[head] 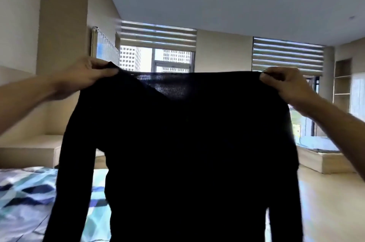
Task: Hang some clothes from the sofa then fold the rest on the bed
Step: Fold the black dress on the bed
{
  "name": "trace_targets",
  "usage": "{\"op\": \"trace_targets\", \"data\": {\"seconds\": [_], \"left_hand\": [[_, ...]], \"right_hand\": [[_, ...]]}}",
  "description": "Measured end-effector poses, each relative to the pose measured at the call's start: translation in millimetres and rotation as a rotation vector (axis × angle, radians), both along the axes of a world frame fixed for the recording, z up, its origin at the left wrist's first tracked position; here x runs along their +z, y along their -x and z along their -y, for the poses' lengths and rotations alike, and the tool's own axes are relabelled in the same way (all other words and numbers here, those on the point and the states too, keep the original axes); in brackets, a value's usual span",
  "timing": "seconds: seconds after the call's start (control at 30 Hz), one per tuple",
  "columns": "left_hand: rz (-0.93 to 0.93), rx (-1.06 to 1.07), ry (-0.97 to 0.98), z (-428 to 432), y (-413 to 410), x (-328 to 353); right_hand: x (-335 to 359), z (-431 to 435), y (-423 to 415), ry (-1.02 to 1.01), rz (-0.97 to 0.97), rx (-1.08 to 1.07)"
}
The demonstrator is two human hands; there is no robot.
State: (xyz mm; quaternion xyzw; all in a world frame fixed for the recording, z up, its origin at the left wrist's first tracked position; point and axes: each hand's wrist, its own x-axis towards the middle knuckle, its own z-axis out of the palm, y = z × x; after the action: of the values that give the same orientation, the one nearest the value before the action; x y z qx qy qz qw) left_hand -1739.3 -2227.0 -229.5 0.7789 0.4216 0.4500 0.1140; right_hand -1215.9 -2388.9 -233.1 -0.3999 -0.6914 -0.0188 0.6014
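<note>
A black long-sleeved top (183,153) hangs spread out in front of me, filling the middle of the view. My left hand (87,73) pinches its left shoulder at the top edge. My right hand (284,81) pinches the right shoulder, at the same height. Both sleeves dangle straight down at the sides. The thin fabric near the neckline lets window light through. The bed (25,198), with a blue, white and navy patterned cover, lies low on the left, partly hidden behind the top.
A low wooden platform (29,149) runs along the left wall behind the bed. Another low wooden bench (324,160) stands on the right under a window. Windows with striped blinds (158,34) fill the far wall. Pale wooden floor (325,212) lies to the right.
</note>
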Motion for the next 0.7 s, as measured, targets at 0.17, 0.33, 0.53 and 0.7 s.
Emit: {"op": "trace_targets", "data": {"seconds": [0.17,0.33,0.53,0.7], "left_hand": [[-0.116,-0.001,0.175,19,-40,-112],[-0.246,0.006,0.363,-23,-57,-285],[-0.301,0.101,0.542,-76,-56,-431],[-0.257,0.287,0.508,-128,-66,-467]], "right_hand": [[-110,-66,3,0.342,0.117,0.035],[-282,-143,14,0.752,0.226,0.085],[-437,-220,10,0.978,0.282,0.055],[-471,-275,15,0.996,0.302,-0.138]]}}
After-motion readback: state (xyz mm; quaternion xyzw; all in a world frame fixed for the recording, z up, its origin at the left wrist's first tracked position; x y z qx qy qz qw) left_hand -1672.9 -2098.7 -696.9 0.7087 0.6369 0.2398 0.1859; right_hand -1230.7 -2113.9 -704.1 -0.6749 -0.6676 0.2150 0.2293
